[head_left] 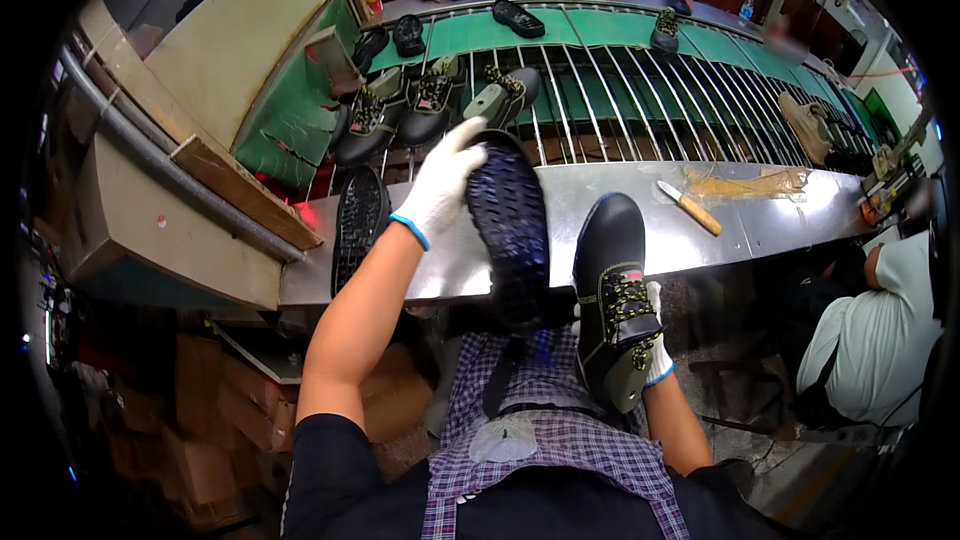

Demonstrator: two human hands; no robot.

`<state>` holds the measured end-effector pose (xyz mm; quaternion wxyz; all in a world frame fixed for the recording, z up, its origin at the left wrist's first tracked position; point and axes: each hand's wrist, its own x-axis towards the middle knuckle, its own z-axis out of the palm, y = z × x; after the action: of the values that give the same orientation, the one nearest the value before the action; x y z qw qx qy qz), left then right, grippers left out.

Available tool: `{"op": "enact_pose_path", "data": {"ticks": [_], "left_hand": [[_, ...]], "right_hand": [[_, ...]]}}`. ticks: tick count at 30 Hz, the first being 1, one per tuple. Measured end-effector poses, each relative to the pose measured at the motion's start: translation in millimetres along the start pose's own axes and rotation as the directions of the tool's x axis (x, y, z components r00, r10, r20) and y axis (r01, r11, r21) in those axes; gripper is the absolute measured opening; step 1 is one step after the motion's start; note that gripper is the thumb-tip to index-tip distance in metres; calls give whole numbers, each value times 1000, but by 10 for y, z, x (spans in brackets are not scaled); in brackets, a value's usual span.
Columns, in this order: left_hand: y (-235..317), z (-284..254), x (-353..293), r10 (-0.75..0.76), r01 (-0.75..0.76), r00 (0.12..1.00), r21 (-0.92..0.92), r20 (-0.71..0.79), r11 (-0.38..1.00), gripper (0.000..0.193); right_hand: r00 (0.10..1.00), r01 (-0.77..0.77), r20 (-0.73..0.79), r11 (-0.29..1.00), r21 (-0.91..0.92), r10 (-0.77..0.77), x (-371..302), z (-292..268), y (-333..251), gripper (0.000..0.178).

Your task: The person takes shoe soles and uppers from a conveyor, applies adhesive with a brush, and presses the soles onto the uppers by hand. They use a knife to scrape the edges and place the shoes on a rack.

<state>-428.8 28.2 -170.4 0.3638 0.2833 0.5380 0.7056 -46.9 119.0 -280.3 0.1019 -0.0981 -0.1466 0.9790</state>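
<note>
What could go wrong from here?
Slip: the left hand holds the black sole near its upper end, so it might twist or drop.
Cut: the knife lies on the metal bench, blade bare; a reaching hand could catch it.
Snag: the laces on the shoe in the right hand could catch.

We've got a steel bench (770, 222): sole-up shoe (360, 215) at left end, knife (690, 207) toward right, tape (750, 183) along far edge.

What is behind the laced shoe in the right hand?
The metal bench top shows around the toe of the laced shoe, and parts of the white-gloved right hand show beside it. The hand's middle and the bench directly behind are covered.
</note>
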Motion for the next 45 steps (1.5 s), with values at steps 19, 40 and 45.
{"op": "enact_pose_path", "data": {"ticks": [19,40,45], "left_hand": [[-611,1347,-954,-23,-93,937,313,347,945,79],[-700,1290,-747,-206,-58,787,402,582,914,110],[-710,1242,-767,-151,-215,796,508,585,834,106]], "right_hand": [[970,45,-236,999,-28,-51,-666,-592,326,90],[949,124,-283,989,-84,-143,-570,-846,535,71],[944,66,-320,996,-59,-81,-579,-786,468,65]]}}
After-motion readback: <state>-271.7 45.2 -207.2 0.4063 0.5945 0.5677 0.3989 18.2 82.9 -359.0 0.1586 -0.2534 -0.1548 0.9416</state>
